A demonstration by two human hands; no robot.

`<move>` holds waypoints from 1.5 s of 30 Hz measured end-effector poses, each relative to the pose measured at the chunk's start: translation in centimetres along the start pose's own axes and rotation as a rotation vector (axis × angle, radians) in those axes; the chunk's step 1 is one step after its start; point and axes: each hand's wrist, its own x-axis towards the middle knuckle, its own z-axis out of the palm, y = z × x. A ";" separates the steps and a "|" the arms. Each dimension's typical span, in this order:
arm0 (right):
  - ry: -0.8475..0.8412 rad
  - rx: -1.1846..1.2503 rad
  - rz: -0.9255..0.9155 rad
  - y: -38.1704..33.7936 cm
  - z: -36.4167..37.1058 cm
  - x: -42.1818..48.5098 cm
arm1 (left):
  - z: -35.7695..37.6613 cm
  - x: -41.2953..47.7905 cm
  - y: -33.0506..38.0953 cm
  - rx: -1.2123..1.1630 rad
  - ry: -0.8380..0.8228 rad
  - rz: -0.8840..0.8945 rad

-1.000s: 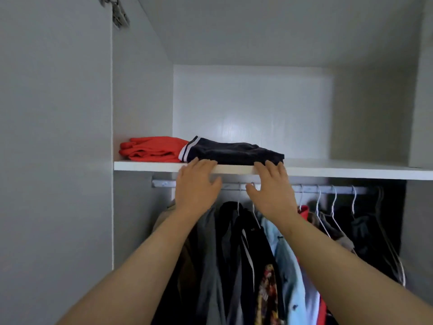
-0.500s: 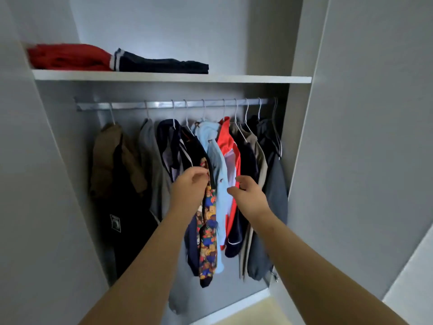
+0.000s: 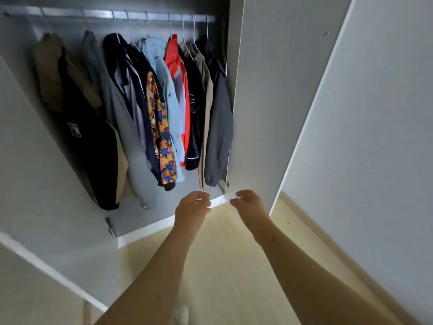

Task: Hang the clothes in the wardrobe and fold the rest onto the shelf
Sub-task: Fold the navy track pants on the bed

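Hanging clothes (image 3: 161, 109): we note a tight row on the rail (image 3: 98, 14) inside the wardrobe (image 3: 68, 25); brown, grey, navy, bear-patterned, pale blue, red.
Left hand (image 3: 192, 207): fingers loosely curled, empty.
Right hand (image 3: 248, 204): likewise, holding nothing, below the garments.

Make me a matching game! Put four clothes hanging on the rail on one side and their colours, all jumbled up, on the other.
Clothes
1. far-left jacket
2. far-right jacket
3. bear-print shirt
4. shirt right of the bears

Colours
A. light blue
B. brown
C. lots of colours
D. dark grey

Pairs: 1-B, 2-D, 3-C, 4-A
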 end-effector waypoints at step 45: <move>0.575 0.431 0.753 47.7 -31.5 -75.4 | 26.4 -76.4 -31.4 0.533 -0.770 -0.186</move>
